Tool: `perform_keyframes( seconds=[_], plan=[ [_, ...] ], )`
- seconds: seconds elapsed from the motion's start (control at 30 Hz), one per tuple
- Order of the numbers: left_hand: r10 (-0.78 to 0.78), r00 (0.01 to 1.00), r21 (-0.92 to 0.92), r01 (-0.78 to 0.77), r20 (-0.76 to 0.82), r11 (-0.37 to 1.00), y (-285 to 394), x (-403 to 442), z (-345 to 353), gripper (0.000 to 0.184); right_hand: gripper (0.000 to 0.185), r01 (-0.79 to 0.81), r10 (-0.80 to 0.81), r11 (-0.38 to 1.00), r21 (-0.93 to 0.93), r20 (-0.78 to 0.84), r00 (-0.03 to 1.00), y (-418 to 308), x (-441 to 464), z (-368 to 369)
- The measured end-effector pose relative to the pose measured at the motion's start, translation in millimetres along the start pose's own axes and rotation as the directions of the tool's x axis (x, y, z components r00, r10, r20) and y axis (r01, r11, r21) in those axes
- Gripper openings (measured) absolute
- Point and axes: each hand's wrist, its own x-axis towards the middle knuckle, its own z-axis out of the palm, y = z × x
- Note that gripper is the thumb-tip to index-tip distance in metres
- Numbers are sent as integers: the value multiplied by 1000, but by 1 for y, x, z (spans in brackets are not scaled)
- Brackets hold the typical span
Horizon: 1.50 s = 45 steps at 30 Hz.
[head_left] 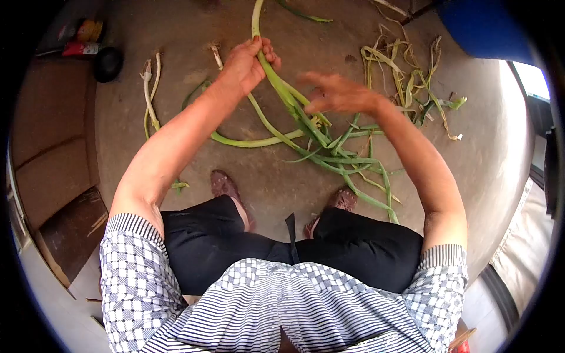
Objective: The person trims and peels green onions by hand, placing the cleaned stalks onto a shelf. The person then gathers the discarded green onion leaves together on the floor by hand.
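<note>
Clock: centred on the view, with 12 at the far side.
Left hand: the left hand [245, 67] is towards 11 o'clock, its fingers closed firmly around a held stalk.
Held stalk: the pale green stalk [272, 73] passes through the left fist; its paler end runs out of view just short of 12 o'clock, and its other end slants towards 1 o'clock, where it splits into green leaves.
Right hand: the right hand [341, 94] is at 1 o'clock, just beside the splitting leaves; its fingers look loosely parted, about half open, but blur hides whether they touch a leaf.
Leaf tangle: long green leaves [338, 159] sprawl over the floor [271, 176] from 2 to 4 o'clock.
Curved stalk: another green stalk [250, 143] arcs along the floor at 11 o'clock, nearer the centre than the left hand.
Withered heap: yellowed leaves [409, 79] lie loose at 2 o'clock.
Outer stalks: pale stalks [149, 97] lie at 10 o'clock.
Edges: a blue object [491, 26] stands at 2 o'clock, beyond the heap; a dark round object [107, 65] is at 10 o'clock.
Feet: brown shoes [225, 184] rest at 8 and 4 o'clock.
</note>
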Motion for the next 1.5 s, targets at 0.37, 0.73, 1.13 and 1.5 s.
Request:
perform_keyframes(
  seconds=[0.37,0.73,1.13,1.5],
  plan=[
    [69,953,-41,-85,-295,995,0,4,2,21,21,14,-5,993,119,-71,997,13,4,14],
    [9,990,-171,-33,-138,985,4,1,10,30,14,112,-338,890,-443,-471,815,-4,1,17],
    [-184,982,-334,164,-30,928,0,-21,46,22,20,-451,72,327,-831,-454,888,146,-3,-49],
    [-43,828,144,148,-559,978,7,2,-81,18,52,-254,14,292,-922,-261,965,109,-69,47]
  ],
)
